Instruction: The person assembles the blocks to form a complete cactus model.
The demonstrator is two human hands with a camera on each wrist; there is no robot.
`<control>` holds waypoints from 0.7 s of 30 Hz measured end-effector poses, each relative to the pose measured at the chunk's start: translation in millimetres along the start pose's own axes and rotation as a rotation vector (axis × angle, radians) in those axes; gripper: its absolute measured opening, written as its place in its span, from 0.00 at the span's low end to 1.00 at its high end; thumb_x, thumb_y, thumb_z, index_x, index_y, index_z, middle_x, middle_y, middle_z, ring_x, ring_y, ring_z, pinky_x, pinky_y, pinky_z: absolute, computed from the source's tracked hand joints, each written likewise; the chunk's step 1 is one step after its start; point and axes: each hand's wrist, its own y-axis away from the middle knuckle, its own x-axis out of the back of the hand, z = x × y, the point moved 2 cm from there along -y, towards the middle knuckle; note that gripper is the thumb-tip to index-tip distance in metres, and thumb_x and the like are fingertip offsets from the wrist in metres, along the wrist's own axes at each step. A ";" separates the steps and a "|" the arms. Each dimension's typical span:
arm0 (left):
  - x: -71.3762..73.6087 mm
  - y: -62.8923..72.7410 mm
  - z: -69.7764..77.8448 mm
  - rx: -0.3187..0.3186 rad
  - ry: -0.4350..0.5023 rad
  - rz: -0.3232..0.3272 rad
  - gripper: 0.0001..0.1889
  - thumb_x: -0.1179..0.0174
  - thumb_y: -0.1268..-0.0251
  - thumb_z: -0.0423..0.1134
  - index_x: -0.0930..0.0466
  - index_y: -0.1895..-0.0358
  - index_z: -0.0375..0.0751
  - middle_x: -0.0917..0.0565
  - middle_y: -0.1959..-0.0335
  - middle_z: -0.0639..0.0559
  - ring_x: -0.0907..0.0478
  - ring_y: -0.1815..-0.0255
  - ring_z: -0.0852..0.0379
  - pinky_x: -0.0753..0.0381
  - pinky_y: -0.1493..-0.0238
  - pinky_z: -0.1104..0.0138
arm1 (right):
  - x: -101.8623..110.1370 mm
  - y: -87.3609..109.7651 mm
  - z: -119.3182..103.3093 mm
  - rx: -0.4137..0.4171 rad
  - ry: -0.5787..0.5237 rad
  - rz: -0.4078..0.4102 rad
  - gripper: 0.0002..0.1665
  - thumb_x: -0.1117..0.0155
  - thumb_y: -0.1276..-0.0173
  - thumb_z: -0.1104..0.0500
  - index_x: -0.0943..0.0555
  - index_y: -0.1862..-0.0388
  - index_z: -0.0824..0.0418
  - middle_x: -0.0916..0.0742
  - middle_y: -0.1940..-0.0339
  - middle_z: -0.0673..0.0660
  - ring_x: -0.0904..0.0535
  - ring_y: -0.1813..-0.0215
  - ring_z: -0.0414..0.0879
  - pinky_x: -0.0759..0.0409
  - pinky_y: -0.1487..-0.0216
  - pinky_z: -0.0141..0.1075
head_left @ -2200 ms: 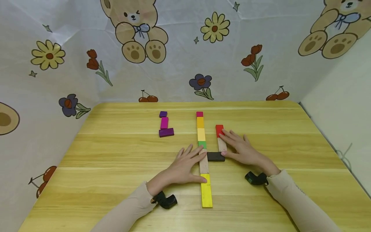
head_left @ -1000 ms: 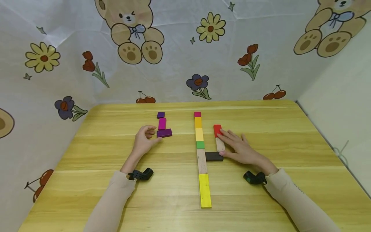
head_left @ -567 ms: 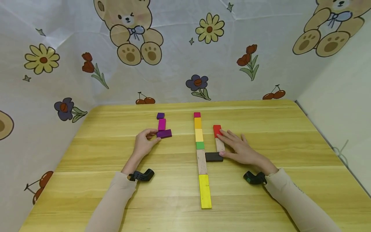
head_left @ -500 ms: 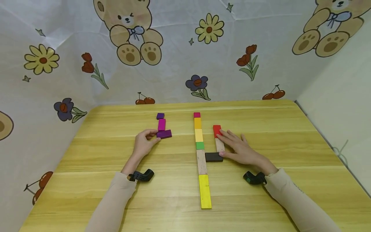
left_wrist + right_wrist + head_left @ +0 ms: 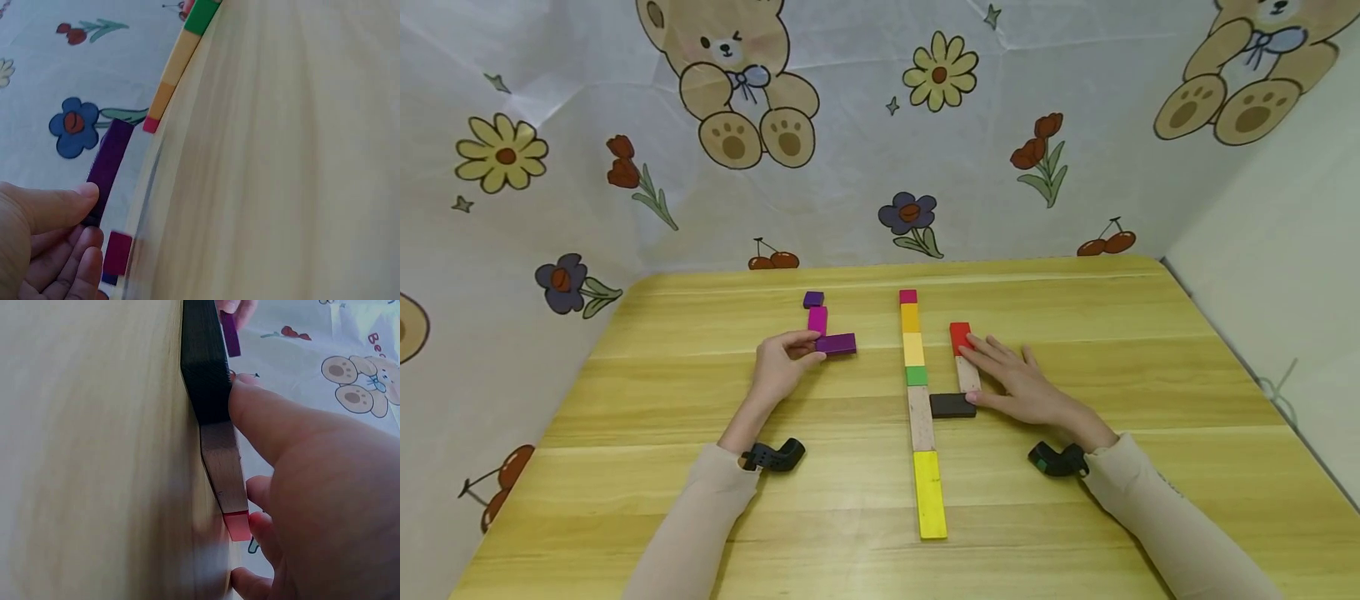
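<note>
My left hand [image 5: 778, 367] pinches one end of a purple block [image 5: 838, 344] between thumb and fingers. In the left wrist view this block [image 5: 112, 156] looks raised off the table. Just behind it lie a magenta block [image 5: 817, 319] and a small dark purple block [image 5: 813, 300]. My right hand [image 5: 1030, 392] has its fingers spread, fingertips at the red block [image 5: 960, 335] and the plain wood block [image 5: 968, 377]. Its thumb touches the right end of the black block [image 5: 952, 406]. These blocks form a branch joined to a long row.
The row runs front to back on the wooden table [image 5: 662, 392]: yellow [image 5: 930, 496], plain wood [image 5: 921, 418], green [image 5: 917, 376], cream [image 5: 913, 349], orange [image 5: 910, 317] and crimson [image 5: 908, 297] blocks. A patterned cloth [image 5: 850, 125] hangs behind the table.
My left hand has left the long row, reached the purple block, pinched it and shifted it slightly right, away from the magenta block's front. The right hand has stayed put.
</note>
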 end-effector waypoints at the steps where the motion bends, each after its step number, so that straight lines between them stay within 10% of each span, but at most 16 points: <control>1: -3.4 -0.5 2.8 -0.004 0.008 -0.006 0.17 0.31 0.42 0.31 0.16 0.47 0.34 0.14 0.55 0.37 0.17 0.55 0.45 0.17 0.51 0.62 | 0.1 -0.2 0.2 -0.001 0.002 0.000 0.43 0.40 0.31 0.40 0.41 0.22 0.51 0.41 0.20 0.59 0.54 0.20 0.64 0.67 0.31 0.73; 21: -56.8 -8.7 17.0 -0.043 0.039 -0.085 0.16 0.29 0.46 0.29 0.14 0.52 0.34 0.12 0.62 0.40 0.15 0.60 0.47 0.15 0.55 0.62 | 0.5 -1.3 0.3 -0.009 0.006 -0.011 0.43 0.40 0.31 0.40 0.42 0.22 0.51 0.41 0.20 0.59 0.54 0.20 0.64 0.67 0.30 0.73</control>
